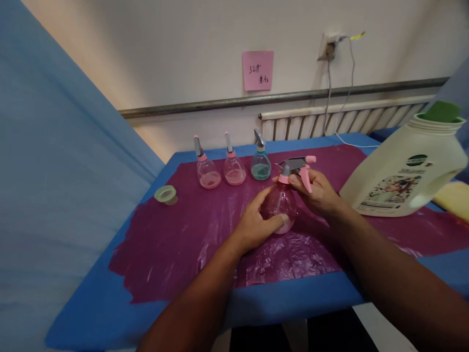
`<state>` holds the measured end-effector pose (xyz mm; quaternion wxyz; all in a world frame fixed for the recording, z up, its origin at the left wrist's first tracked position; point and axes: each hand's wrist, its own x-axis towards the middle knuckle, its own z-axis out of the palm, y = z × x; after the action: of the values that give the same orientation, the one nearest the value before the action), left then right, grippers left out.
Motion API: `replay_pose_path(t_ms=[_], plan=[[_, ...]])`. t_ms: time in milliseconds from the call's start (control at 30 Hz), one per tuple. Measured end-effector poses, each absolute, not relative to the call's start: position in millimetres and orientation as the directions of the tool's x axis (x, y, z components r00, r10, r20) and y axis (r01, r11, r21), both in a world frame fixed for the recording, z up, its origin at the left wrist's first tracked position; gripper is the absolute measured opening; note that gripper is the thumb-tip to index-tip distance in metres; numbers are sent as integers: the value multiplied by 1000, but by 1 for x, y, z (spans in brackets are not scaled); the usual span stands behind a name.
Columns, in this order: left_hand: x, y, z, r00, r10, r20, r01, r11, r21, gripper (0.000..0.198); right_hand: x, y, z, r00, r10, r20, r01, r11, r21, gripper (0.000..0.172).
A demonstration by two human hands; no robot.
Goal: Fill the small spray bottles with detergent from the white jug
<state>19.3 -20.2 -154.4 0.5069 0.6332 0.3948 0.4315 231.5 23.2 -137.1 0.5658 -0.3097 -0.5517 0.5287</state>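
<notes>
We hold a bottle (279, 199) in both hands, just above the near middle of the worktop (286, 296) or resting on it; we cannot tell which. Our left hand (256, 225) is clamped on the round body, thumb across the near side, fingers around the left. Our right hand (319, 193) is closed about the neck, just under the spray head (289, 170), its thumb by the pink collar (283, 179). The pink trigger (305, 179) hangs in front of the right hand, and the bottle stands nearly upright, with a little pale liquid low inside.

Beyond it we see three more sprayers in a row: a left sprayer (209, 177) and a middle sprayer (234, 172), both with pink liquid, and a teal sprayer (261, 167) at the right end, nearest our bottle. A green cup (166, 194) sits apart at the far left. To the right, near our right forearm, a large pale jug (390, 171) leans in our view, a green piece (442, 111) in its mouth. A purple sheet (176, 249) lies under these things. On the wall (183, 54) behind, we see a pink note (257, 71).
</notes>
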Motion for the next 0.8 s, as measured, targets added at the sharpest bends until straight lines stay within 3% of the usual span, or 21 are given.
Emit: replay_pose_path(t_ms=[267,800], plan=[[18,-21,-155,335,937,102,20,-115,993,87,232,21,-136,-166,946,277,-242,233,-942,57],[13,-23,-150,504,862,59,-286,102,953,80,244,21,-140,-272,922,275,-236,213,-948,58]])
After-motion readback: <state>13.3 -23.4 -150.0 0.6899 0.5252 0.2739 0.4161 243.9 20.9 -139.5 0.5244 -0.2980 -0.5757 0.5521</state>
